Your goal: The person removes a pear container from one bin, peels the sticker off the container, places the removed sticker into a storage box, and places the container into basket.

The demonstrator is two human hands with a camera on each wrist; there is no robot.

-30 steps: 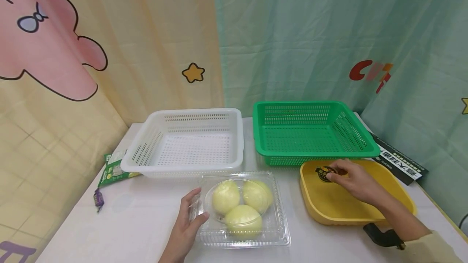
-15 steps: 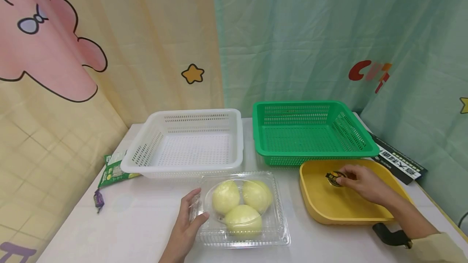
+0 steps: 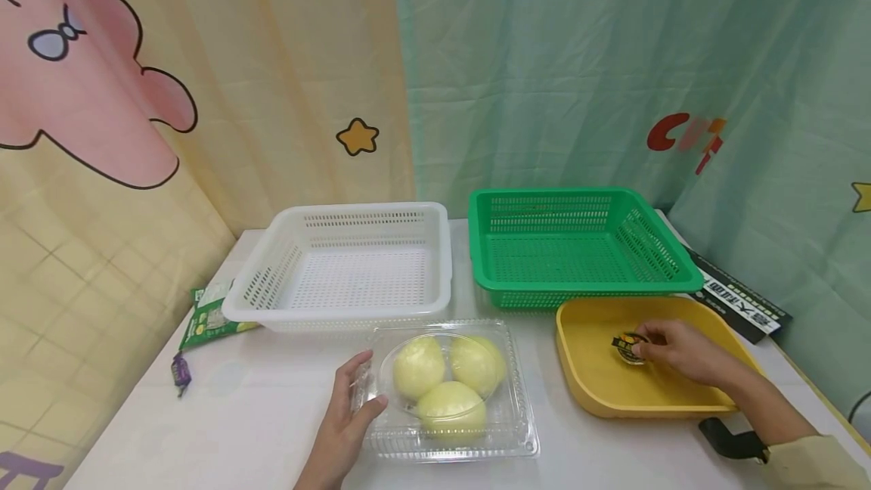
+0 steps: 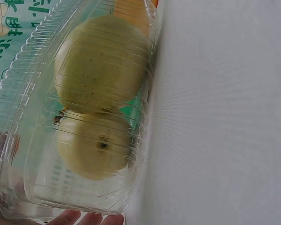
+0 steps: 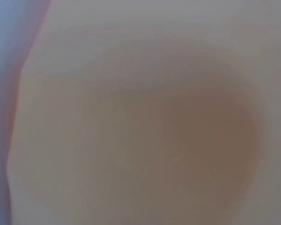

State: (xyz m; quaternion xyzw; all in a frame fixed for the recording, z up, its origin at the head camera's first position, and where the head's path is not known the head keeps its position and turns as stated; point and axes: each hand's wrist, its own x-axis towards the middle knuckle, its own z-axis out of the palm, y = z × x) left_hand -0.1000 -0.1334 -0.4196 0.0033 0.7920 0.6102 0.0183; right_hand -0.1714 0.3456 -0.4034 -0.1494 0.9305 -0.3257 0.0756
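In the head view, a clear plastic clamshell box (image 3: 512, 384) holds three pale yellow-green round fruits (image 3: 452, 408). My left hand (image 3: 345, 414) grips the box's left side, thumb near and fingers behind. The left wrist view shows the box (image 4: 84, 199) side-on, with fingertips (image 4: 91, 219) under its end and two of the fruits (image 4: 100, 63) visible. Over the yellow tray (image 3: 592, 392), my right hand (image 3: 680, 354) pinches a small round black-and-gold label (image 3: 627, 348) with a clear rim. Whether the label touches the tray cannot be told. The right wrist view is a blur.
A white basket (image 3: 347, 316) and a green basket (image 3: 585, 289) stand at the back. Left lie a green snack bag (image 3: 207, 316) and a purple-wrapped sweet (image 3: 180, 373). A black-and-white printed strip (image 3: 742, 305) lies right, a black handle-like thing (image 3: 731, 441) near the right forearm.
My right hand has moved right and toward me over the yellow tray, with the label in its fingers. The left hand and the clear box stay in place.
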